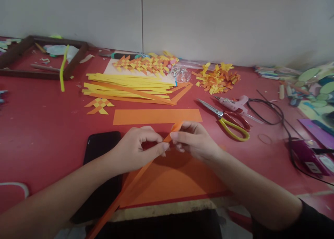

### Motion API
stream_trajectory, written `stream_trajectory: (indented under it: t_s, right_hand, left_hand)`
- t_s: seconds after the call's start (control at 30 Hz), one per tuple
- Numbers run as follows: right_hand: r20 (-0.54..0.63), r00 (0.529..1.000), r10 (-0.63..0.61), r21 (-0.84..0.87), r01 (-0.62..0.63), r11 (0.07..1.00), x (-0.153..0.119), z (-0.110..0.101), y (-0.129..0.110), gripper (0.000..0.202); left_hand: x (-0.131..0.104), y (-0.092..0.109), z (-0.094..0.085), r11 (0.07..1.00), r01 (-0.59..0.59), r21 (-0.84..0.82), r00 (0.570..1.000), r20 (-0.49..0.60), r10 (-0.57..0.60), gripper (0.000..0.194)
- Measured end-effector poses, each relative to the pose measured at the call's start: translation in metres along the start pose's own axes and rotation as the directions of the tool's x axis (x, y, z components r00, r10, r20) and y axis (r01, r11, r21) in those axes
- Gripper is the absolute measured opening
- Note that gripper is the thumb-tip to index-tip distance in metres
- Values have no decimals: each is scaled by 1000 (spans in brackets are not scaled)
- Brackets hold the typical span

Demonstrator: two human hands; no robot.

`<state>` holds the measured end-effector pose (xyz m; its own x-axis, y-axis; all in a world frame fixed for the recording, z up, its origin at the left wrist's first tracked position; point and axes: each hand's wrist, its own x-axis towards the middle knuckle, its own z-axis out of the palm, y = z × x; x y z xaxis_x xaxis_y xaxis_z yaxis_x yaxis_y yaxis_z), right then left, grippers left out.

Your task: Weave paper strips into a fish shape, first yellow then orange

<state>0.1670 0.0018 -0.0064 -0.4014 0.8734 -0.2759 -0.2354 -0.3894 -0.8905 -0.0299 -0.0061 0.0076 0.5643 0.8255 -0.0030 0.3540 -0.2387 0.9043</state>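
Observation:
Between both hands is a long orange paper strip (141,173), its tail running down past the table's front edge. My left hand (146,146) pinches it between thumb and fingers. The strip's upper end is folded or bent where my right hand (190,138) grips it, thumb on top. An orange paper sheet (180,178) lies under the hands. Just beyond them is a wide orange paper band (156,116). A woven orange and yellow paper piece (99,105) lies at its left, and yellow and orange strips (127,86) are stacked farther back.
A black phone (104,145) lies beside my left forearm. Scissors (224,119), a pink glue gun (236,103) and a cable (281,122) are at the right. Behind stand woven pieces (143,64) and a scrap pile (219,78); a brown frame (75,60) is back left.

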Motion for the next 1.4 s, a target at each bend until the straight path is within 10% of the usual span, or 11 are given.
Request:
stream_trajectory:
  t_s: [0.8, 1.1, 1.4]
  right_hand:
    - [-142, 990, -14, 10, 15, 1000, 3, -2, -6, 33]
    - [-167, 986, 23, 40, -16, 999, 5, -3, -4, 34]
    - [58, 998, -20, -99, 25, 995, 1, 0, 5, 20]
  left_hand:
    - [1, -10, 7, 974, 120, -190, 976, -157, -150, 22]
    - [-2, -7, 4, 990, -139, -16, 978, -162, 135, 24]
    - [-1, -12, 5, 989, -149, 9, 944, -295, 145, 34]
